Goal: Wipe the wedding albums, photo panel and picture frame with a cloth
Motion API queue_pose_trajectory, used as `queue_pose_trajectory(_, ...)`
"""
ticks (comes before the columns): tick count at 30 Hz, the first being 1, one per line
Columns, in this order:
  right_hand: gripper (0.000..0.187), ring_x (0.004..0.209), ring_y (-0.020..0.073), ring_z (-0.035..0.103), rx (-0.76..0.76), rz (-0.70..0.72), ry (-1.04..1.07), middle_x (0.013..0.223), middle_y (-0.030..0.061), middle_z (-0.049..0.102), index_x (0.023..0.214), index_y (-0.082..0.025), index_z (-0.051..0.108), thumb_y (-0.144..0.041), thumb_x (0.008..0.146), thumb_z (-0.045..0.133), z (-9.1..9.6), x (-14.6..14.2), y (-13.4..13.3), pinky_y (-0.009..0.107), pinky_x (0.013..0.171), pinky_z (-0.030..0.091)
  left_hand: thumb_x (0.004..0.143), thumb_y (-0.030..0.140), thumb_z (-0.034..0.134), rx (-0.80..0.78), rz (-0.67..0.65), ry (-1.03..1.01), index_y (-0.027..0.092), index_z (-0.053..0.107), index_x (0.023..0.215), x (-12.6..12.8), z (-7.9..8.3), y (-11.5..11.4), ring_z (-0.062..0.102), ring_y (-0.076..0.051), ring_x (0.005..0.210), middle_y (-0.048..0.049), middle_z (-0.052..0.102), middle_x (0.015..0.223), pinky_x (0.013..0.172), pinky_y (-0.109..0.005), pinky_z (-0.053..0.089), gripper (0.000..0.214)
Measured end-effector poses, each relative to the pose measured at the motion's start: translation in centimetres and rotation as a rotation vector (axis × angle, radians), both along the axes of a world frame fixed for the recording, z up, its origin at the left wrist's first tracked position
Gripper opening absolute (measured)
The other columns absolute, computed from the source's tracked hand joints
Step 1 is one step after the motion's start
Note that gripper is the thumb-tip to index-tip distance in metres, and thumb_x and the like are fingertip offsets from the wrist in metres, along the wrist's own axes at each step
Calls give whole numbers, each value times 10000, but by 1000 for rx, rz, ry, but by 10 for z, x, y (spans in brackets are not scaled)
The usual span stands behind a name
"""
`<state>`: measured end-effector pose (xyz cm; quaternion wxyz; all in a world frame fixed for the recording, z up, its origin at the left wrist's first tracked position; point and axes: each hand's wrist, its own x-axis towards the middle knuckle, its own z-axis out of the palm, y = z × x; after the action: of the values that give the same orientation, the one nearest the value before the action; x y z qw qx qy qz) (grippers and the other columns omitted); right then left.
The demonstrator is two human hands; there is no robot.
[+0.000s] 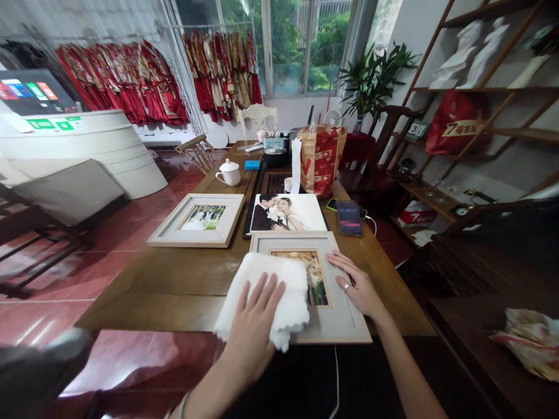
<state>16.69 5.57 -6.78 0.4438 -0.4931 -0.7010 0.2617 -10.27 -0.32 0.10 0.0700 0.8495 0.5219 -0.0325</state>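
Observation:
A light wooden picture frame (349,326) with a photo in its middle lies at the table's near edge. Spread over its left part is a white cloth (279,276), which hides some of the photo. My left hand (257,314) rests flat on that cloth with fingers stretched out. At the frame's right edge, my right hand (353,285), with a ring on one finger, lies with its fingers over the border. Just behind the frame is a printed photo (305,212) of a couple. Another picture frame (229,224) lies flat to the left.
On the wooden table (174,285) stand a white lidded cup (229,173), a small blue box (252,165) and a red-and-brown paper bag (323,160). A phone (350,219) with a cable lies on the right. Shelves (471,90) rise at the right.

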Motion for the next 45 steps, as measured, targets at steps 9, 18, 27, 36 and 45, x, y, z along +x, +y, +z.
queue_pose_trajectory(9,373,1266,246,490,25,-14,-9,1254,84,618,1100,-223,664,-115,784,499,-2,-1,2,489,1089,351,733,71,486,43,-180,-129,88,203,1454,54,9,106,55,-270,1425,-132,130,1554,1140,-468,133,775)
queue_pose_trajectory(18,343,1173,275,568,29,-94,11,1185,87,654,1040,-218,686,-145,737,540,-11,0,5,474,1028,421,800,176,492,36,-388,-136,88,261,1428,96,8,126,167,-227,1414,-114,305,1506,1142,-398,156,675)
queue_pose_trajectory(27,424,1289,245,466,3,-26,3,1293,71,597,1163,-243,641,-112,787,494,2,-2,1,494,1105,326,679,59,528,-28,-256,-23,114,289,1419,26,19,102,98,-273,1422,-116,245,1526,1133,-512,149,780)
queue_pose_trajectory(36,385,1309,250,441,29,7,12,1335,72,566,1232,-257,600,-239,857,517,0,1,1,492,1110,323,677,134,475,-343,-504,-252,201,261,1452,36,29,8,26,-197,1428,-6,210,1540,1165,-460,79,807)
queue_pose_trajectory(45,340,1306,248,446,20,-17,4,1315,78,583,1208,-254,613,-277,883,516,2,-1,-1,497,1109,322,651,92,574,-36,-153,27,154,246,1451,43,5,47,62,-303,1422,-102,172,1544,1124,-571,123,866)
